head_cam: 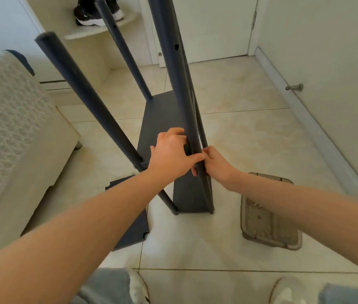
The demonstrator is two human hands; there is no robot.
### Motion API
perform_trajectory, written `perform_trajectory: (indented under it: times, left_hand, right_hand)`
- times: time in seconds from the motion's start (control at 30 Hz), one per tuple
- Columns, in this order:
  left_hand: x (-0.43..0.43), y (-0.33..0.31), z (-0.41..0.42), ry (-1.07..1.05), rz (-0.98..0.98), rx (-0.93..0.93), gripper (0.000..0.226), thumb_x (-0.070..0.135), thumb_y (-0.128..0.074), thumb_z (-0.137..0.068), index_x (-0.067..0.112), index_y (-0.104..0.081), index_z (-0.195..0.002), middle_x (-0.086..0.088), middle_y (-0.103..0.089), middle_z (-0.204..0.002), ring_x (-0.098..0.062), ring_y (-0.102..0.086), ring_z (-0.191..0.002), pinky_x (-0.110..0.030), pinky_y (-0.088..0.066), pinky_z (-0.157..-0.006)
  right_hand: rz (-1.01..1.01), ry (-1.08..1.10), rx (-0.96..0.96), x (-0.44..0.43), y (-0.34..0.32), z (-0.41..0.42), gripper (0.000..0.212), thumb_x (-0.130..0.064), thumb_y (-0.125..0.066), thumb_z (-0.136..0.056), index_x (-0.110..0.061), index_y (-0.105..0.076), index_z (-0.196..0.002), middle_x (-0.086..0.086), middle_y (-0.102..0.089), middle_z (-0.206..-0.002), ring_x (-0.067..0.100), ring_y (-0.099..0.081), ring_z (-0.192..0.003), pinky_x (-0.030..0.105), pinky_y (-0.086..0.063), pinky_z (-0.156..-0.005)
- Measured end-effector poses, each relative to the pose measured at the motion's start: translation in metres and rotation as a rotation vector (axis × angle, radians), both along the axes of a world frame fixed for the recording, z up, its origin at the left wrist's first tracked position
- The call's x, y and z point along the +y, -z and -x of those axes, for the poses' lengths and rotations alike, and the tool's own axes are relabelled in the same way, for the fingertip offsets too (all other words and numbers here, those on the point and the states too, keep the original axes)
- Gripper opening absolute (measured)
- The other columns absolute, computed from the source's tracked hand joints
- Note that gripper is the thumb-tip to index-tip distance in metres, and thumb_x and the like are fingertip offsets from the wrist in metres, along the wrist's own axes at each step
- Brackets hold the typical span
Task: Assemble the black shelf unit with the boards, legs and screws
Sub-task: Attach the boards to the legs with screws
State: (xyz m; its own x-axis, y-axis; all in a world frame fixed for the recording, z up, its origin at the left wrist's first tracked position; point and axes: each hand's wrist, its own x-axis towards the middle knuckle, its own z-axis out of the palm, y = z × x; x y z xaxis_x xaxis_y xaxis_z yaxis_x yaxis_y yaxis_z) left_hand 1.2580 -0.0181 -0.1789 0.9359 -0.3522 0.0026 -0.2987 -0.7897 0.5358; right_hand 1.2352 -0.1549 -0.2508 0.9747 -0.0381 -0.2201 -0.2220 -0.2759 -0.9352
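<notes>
A half-built black shelf unit [162, 119] stands on a tiled floor [250, 137] in a pale room, between a cream couch [15, 128] on the left and a white door [213, 25] beyond. Its fitted board [158, 110] sits low between four dark legs [86, 95] that rise towards the camera. A loose board [129, 216] lies flat on the tiles just left of the unit, partly under the person's left arm. A grey tray [270, 235] rests on the floor to the right, apart from the unit, with a few screws [257, 206] in it. The person, standing over the unit, holds the near right leg [178, 84] with both hands. The left hand [171, 152] wraps it from the left, fingers curled round the tube. The right hand [216, 166] clasps it from the right, just below.
</notes>
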Motion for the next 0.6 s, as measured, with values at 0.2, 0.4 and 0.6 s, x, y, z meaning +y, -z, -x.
perform_trajectory:
  times: [0.2, 0.4, 0.6]
  left_hand:
    - [0.042, -0.009, -0.007, -0.086, 0.122, 0.098, 0.048, 0.044, -0.076, -0.085, 0.023, -0.065, -0.127, 0.01, -0.07, -0.099, -0.003, -0.06, -0.085, -0.014, -0.049, -0.076]
    - [0.099, 0.005, 0.001, -0.278, 0.377, 0.204, 0.055, 0.034, -0.076, -0.086, 0.027, -0.059, -0.138, 0.008, -0.065, -0.131, 0.008, -0.056, -0.082, -0.011, -0.042, -0.085]
    - [0.14, 0.058, 0.013, -0.493, 0.609, 0.305, 0.06, 0.032, -0.078, -0.084, 0.036, -0.055, -0.139, 0.01, -0.06, -0.14, -0.011, -0.056, -0.125, -0.022, -0.045, -0.095]
  right_hand:
    - [0.129, -0.156, 0.036, 0.024, -0.027, -0.02, 0.018, -0.029, -0.029, -0.108, -0.014, -0.039, -0.11, 0.004, -0.067, -0.077, 0.015, -0.062, -0.071, 0.02, -0.045, -0.065]
    - [0.147, -0.245, 0.053, 0.066, -0.022, -0.044, 0.018, -0.03, -0.033, -0.107, -0.016, -0.042, -0.114, 0.003, -0.067, -0.079, 0.009, -0.064, -0.068, 0.019, -0.045, -0.067]
    - [0.227, -0.218, 0.0, 0.107, 0.01, -0.047, 0.009, -0.025, -0.039, -0.106, -0.021, -0.042, -0.113, 0.003, -0.065, -0.088, 0.015, -0.068, -0.084, 0.016, -0.052, -0.075]
